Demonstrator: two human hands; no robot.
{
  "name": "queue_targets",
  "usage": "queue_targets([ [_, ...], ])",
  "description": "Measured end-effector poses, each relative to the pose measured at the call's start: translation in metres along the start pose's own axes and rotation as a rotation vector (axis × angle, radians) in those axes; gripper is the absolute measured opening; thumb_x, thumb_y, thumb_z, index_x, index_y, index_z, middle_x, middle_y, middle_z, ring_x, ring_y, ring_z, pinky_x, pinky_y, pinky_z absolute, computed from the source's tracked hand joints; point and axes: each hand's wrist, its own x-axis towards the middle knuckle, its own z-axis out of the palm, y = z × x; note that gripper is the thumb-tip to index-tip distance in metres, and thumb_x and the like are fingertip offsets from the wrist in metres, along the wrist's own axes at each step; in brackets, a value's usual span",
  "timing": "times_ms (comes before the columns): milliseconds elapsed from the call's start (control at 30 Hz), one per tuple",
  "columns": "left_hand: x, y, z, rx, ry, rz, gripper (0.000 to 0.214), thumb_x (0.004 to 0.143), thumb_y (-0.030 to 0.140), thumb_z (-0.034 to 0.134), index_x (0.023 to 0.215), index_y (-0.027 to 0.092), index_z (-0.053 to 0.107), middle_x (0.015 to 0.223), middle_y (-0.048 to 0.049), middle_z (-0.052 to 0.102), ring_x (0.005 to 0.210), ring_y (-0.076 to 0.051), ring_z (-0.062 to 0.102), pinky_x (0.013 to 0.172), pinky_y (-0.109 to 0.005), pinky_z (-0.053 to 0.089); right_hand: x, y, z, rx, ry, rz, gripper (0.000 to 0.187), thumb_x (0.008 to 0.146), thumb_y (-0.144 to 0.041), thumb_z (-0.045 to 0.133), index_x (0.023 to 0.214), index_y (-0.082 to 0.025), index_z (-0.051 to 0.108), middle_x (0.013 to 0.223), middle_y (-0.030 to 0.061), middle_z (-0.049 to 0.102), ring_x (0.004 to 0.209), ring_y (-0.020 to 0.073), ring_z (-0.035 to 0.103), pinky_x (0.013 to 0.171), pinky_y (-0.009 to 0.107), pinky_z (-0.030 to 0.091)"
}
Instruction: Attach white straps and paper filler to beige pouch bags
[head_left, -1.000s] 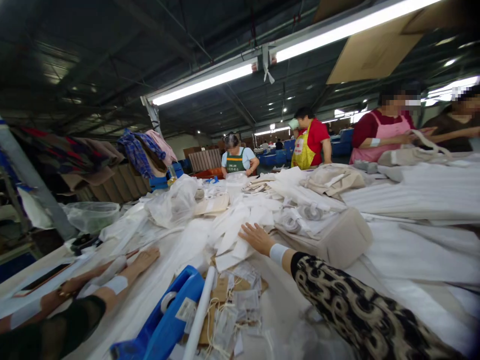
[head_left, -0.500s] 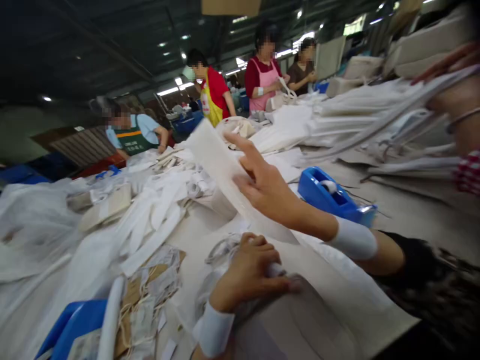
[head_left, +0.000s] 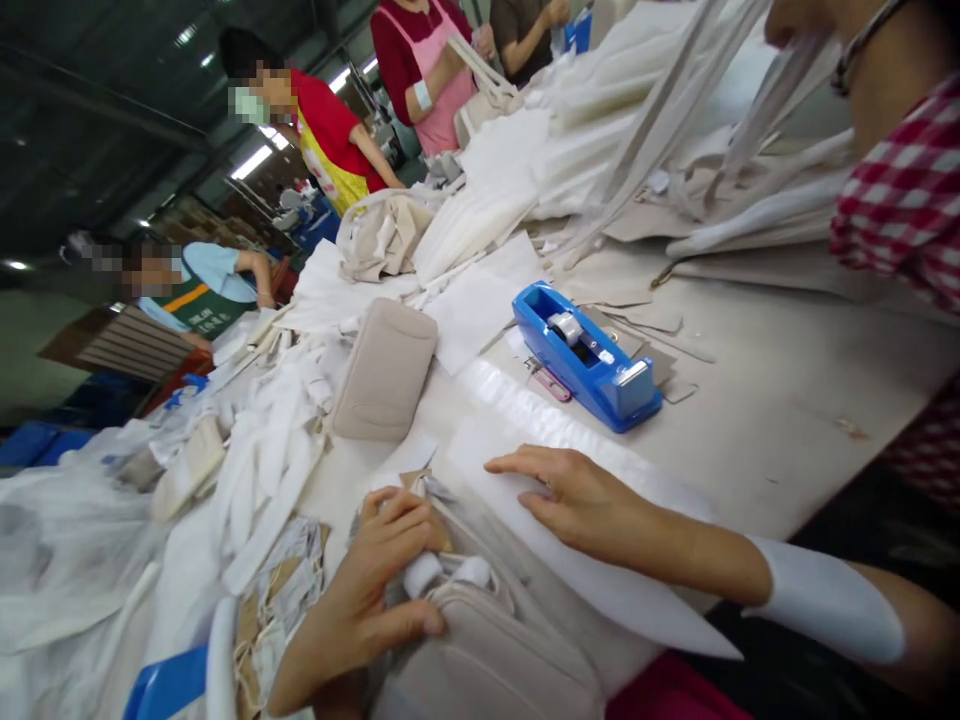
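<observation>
My left hand (head_left: 390, 570) grips the open top of a beige handbag (head_left: 487, 665) low in the view, thumb on its near rim and fingers over the far side. White wrapped pieces (head_left: 442, 572) and part of a strap show in the bag's mouth. My right hand (head_left: 577, 505) lies over a white sheet (head_left: 480, 460) to the right of the bag. Its index finger is stretched out and its thumb is apart; the other fingers are partly hidden. A white band (head_left: 825, 595) wraps my right forearm.
A blue tape dispenser (head_left: 592, 360) stands beyond my right hand, beside a small pink cutter (head_left: 551, 383). A closed beige bag (head_left: 386, 370) stands ahead. White padding strips (head_left: 277, 460) heap leftward. A co-worker's checked sleeve (head_left: 900, 190) reaches in from the right; other people work across the table.
My right hand has lowered the raised white sheet to the table and its fingers lie over it. My left hand stays on the handbag. The view has swung right and down.
</observation>
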Motion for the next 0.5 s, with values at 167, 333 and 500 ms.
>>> queue_targets([
  [167,0.001,-0.001,0.001,-0.025,-0.007,-0.012,0.057,0.079,0.076,0.046,0.095,0.023,0.061,0.094,-0.0036,0.062,0.098,-0.025,0.047,0.099,-0.040,0.026,0.004,-0.003,0.021,0.095,-0.106,0.046,0.053,0.072,-0.008,0.051,0.121,-0.020,0.068,0.117,0.0055,0.070,0.107,0.0214,0.063,0.097,0.032,0.046],
  [333,0.000,-0.004,0.002,-0.031,0.007,-0.011,0.057,0.078,0.076,0.047,0.097,0.024,0.062,0.096,-0.0032,0.062,0.100,-0.025,0.049,0.101,-0.040,0.027,0.004,-0.003,0.029,0.139,-0.217,0.151,0.057,0.063,-0.006,0.052,0.113,-0.024,0.073,0.103,0.0014,0.075,0.090,0.0198,0.067,0.081,0.027,0.049],
  [500,-0.004,-0.007,0.002,-0.047,0.005,-0.021,0.060,0.078,0.078,0.044,0.096,0.024,0.062,0.095,-0.0042,0.061,0.098,-0.025,0.049,0.100,-0.042,0.030,0.005,-0.004,0.041,0.227,-0.292,0.267,0.052,0.060,-0.008,0.058,0.105,-0.027,0.076,0.081,-0.0020,0.073,0.072,0.0157,0.061,0.061,0.022,0.042],
])
